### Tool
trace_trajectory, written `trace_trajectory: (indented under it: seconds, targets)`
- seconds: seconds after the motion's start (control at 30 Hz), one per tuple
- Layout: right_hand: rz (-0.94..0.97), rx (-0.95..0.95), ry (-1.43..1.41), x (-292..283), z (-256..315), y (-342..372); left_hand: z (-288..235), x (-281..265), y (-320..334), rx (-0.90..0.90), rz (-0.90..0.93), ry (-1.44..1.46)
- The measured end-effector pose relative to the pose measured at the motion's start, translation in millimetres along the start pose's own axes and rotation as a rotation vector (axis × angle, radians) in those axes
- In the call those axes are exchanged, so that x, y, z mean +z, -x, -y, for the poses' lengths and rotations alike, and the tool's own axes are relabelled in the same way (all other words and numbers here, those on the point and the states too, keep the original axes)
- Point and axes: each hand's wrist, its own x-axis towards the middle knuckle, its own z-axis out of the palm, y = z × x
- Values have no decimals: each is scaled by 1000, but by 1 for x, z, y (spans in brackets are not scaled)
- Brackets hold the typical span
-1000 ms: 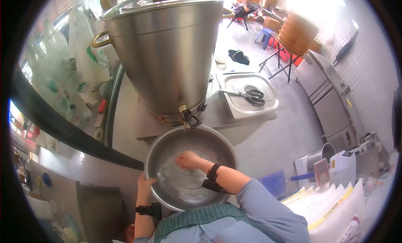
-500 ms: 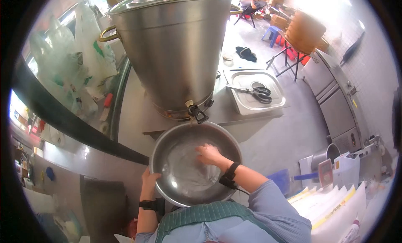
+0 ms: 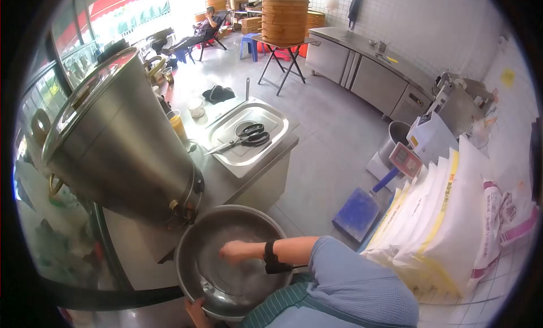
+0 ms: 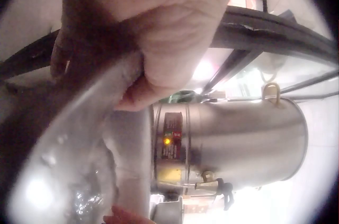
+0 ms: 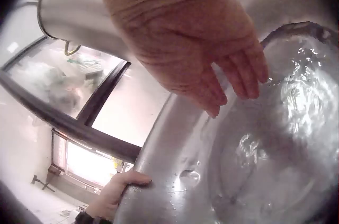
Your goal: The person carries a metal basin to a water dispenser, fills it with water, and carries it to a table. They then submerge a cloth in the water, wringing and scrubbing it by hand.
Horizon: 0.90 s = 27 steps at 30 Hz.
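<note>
A wide metal bowl (image 3: 191, 243) with clear, rippling water (image 3: 243, 280) in it sits below the tap (image 3: 180, 210) of a tall steel urn (image 3: 121, 141). My left hand (image 3: 196, 313) grips the bowl's near left rim, thumb on the inside, as the left wrist view shows with the hand (image 4: 159, 38) large over the rim. Inside the bowl, my right hand (image 3: 240, 251) is over the water. In the right wrist view that hand (image 5: 196, 49) has relaxed, slightly bent fingers and holds nothing; whether the fingertips touch the water I cannot tell.
Scissors (image 3: 249, 137) lie on a metal tray (image 3: 275, 124) beyond the bowl. White sacks (image 3: 430, 226) and a blue-platform scale (image 3: 357, 214) stand at the right. Farther back are stacked bamboo steamers (image 3: 284, 20) and a reclining person (image 3: 208, 27).
The head view has swung, showing more of the room to the right. My right hand has shifted about within the bowl, while my left hand stays on the rim.
</note>
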Motion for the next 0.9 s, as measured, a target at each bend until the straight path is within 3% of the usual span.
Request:
trace_trajectory:
  seconds: [0.07, 0.13, 0.27, 0.33, 0.37, 0.43, 0.77, 0.9]
  targets:
    - [13, 21, -27, -5, 3, 2, -7, 6, 6, 25, 40, 20]
    - [50, 34, 19, -4, 2, 1, -12, 14, 12, 7, -70, -12]
    - [19, -4, 5, 13, -11, -8, -4, 0, 3, 45, 21, -49]
    - [-91, -76, -23, 18, -12, -7, -23, 3, 25, -39, 93, -409]
    - [-90, -82, -19, 19, -13, -8, -17, 1, 18, -36, 88, -406]
    - [-98, -100, -34, 20, -14, -8, 6, -5, -5, 24, -53, -101]
    - [-28, -156, 56, 16, -12, -3, 5, -1, 3, 9, -84, -17]
    - [97, -52, 47, 11, -11, -3, 4, 1, 3, -1, -64, 70]
